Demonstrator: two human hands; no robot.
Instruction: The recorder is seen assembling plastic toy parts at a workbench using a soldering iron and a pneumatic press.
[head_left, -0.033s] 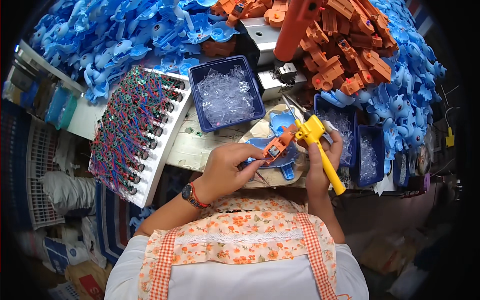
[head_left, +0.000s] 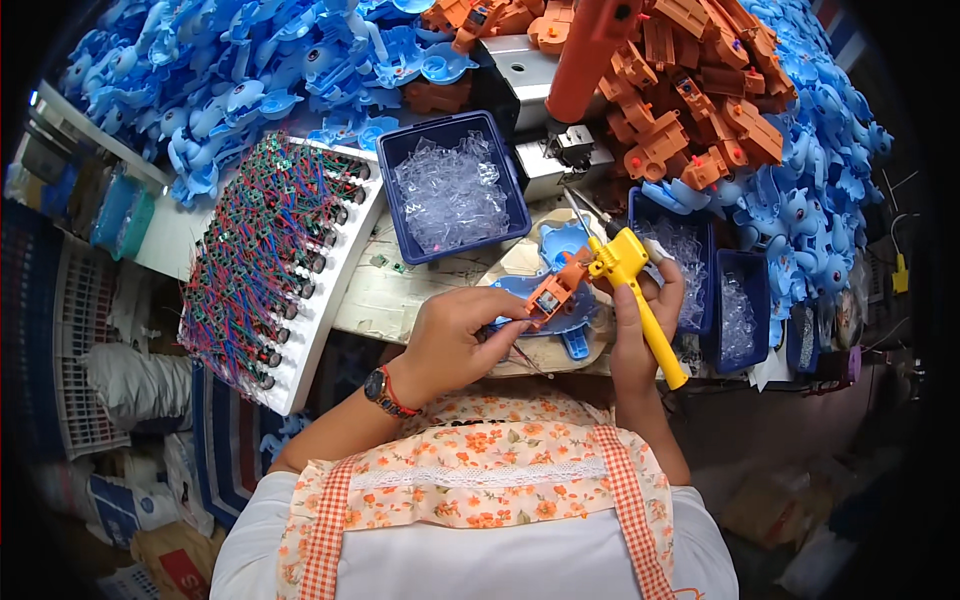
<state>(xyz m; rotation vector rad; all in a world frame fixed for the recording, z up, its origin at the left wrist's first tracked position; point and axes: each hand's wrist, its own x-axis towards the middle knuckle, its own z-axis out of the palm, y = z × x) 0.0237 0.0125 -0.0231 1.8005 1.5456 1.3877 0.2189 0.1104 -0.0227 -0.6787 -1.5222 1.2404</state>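
**Above a glossy blue plastic shell [head_left: 577, 322]: 1 small orange plastic housing [head_left: 550, 298] in hand**

At the centre, the left hand [head_left: 450, 332] pinches the orange housing between thumb and forefinger, tips closed on its edge. The right hand [head_left: 633, 350] curls its fingers tightly around a yellow plastic pistol-shaped tool [head_left: 647, 308] with a thin metal tip; whether tool and housing touch, I cannot tell. Beneath lies a pale flat board [head_left: 518, 262]. Farther out, a dark-blue rectangular plastic bin [head_left: 472, 248] holds clear plastic pieces [head_left: 450, 195], and a white tray [head_left: 335, 300] to its left carries green circuit boards with red and blue wires [head_left: 250, 250].
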